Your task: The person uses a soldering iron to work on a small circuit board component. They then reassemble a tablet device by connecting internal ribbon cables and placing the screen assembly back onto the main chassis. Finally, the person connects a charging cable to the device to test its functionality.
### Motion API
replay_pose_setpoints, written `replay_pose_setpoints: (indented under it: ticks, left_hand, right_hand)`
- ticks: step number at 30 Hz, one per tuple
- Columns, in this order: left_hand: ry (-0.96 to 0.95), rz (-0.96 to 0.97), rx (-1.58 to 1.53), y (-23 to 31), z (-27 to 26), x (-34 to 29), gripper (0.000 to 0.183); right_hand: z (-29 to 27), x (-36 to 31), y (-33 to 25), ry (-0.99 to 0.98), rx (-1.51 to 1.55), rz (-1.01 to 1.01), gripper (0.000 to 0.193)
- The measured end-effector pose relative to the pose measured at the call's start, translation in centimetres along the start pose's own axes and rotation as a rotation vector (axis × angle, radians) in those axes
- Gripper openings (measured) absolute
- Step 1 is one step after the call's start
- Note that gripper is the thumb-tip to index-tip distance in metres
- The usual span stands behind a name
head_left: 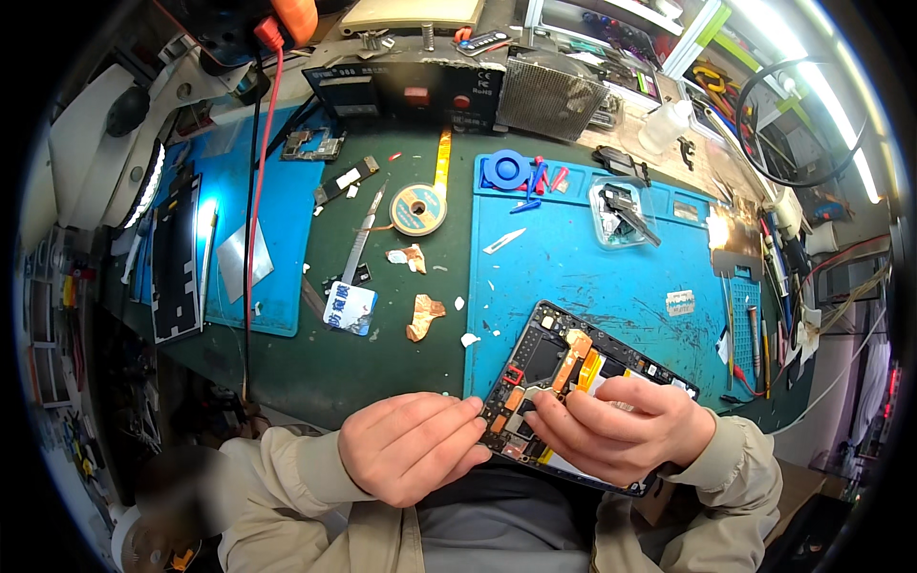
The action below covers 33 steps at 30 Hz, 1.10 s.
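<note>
Opened tablet point(562, 371) over our blue mat's point(583, 272) near-left corner, long axis slanting rightward toward us, left hand point(413, 449) flattish at its left edge, right hand point(626, 430) half-curled above, both grips unclear.

I see a black box with red buttons point(382, 107) at the back of the green bench point(296, 372), round spool point(436, 212) in front of it. Slim knife point(359, 250) just left of the spool, crumpled copper-coloured foil point(424, 318) nearer me. Right-hand blue mat point(573, 272): razor blade point(680, 304), clear tub point(602, 242) of dark parts point(626, 212). White bottle point(667, 128) behind. Red cable point(266, 143) hangs across my view of the left-hand blue mat point(287, 277).
</note>
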<state>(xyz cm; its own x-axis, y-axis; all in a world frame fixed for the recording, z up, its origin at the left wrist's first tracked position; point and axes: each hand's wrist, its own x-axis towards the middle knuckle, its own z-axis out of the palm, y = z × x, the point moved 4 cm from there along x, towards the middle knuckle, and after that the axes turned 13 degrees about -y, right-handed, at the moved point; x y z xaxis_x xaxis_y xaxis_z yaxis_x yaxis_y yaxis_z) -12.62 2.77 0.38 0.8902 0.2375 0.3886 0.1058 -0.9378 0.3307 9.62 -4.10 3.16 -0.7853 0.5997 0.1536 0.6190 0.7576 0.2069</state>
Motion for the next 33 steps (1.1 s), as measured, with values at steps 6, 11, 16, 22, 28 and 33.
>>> replay_pose_setpoints:
  ticks: [6, 11, 16, 22, 28, 33]
  left_hand:
    - [0.02, 0.026, 0.036, 0.1, 0.4, -0.3, 0.02]
    - [0.015, 0.029, 0.057, 0.2, 0.5, -0.4, 0.02]
    - [0.017, 0.011, 0.04, 0.1, 0.3, -0.4, 0.022]
    - [0.013, 0.015, 0.025, 0.1, 0.3, -0.3, 0.027]
    - [0.025, 0.015, 0.002, 0.1, 0.1, -0.3, 0.029]
    - [0.024, -0.137, -0.062, -0.2, 0.0, 0.1, 0.027]
  right_hand:
    - [0.0, 0.1, 0.4, -0.002, 0.081, 0.012, 0.023]
    - [0.2, 0.1, 0.0, -0.028, 0.084, 0.003, 0.022]
    - [0.2, -0.4, -0.4, -0.028, -0.059, -0.015, 0.029]
    - [-0.1, -0.1, -0.1, -0.056, -0.071, -0.051, 0.031]
    - [-0.3, -0.3, -0.7, -0.001, -0.105, -0.021, 0.031]
    - [-1.8, -1.3, -0.3, 0.12, -0.033, 0.104, 0.034]
